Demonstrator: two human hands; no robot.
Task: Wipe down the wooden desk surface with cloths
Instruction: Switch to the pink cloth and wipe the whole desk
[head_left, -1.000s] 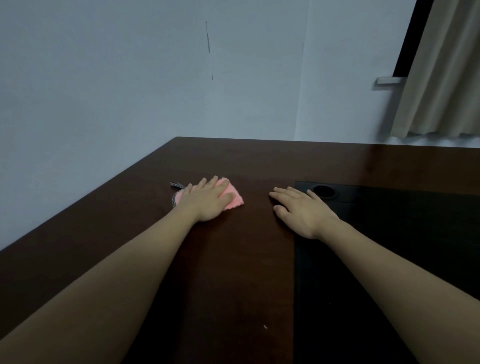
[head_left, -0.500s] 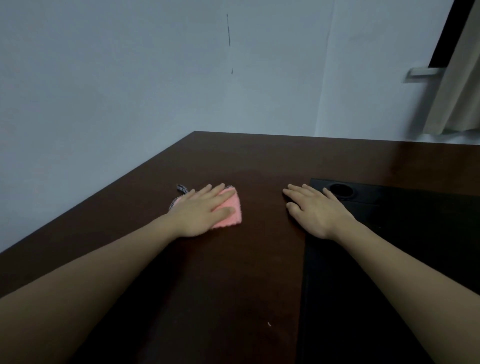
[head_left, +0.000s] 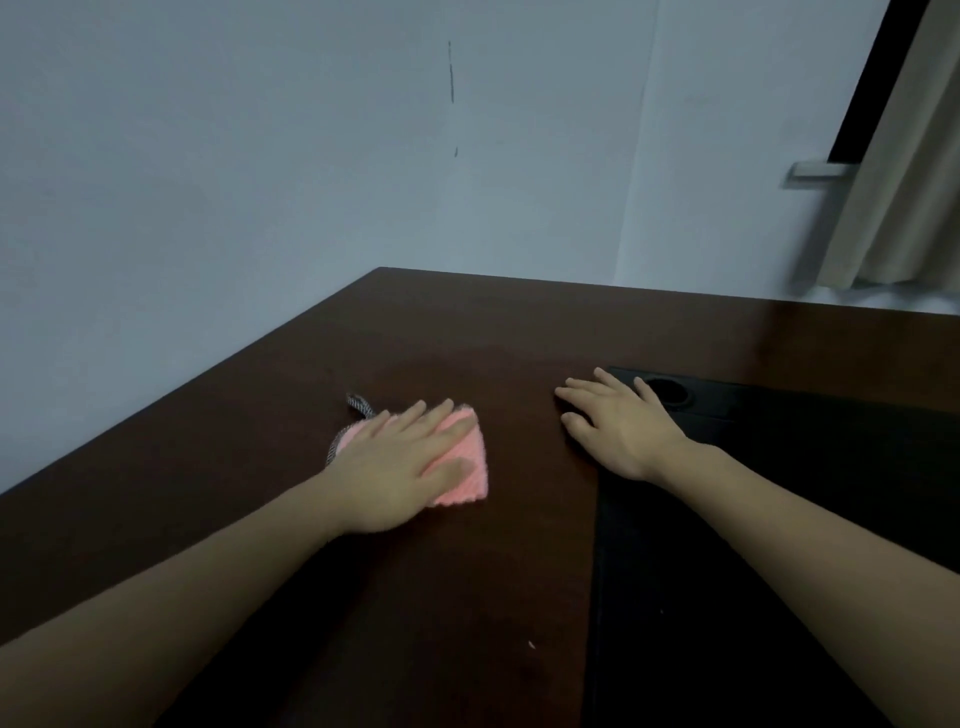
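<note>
Fingers of the left hand (head_left: 400, 467) lie flat and straight on the pink cloth (head_left: 465, 470), mid-desk (head_left: 260, 467). Right hand (head_left: 618, 431) rests flat too — nothing held. Best to press evenly and wipe in long rows — skip no spots.

Left hand (head_left: 402, 462); right hand (head_left: 621, 423); both flat

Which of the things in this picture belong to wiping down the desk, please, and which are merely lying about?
Part of the job:
- pink cloth, flat under the left hand
- wooden desk
- right hand, flat on the desk, holding no cloth

Just lying about:
- black mat with a round hole
- curtain
- small pale speck on the desk
</note>
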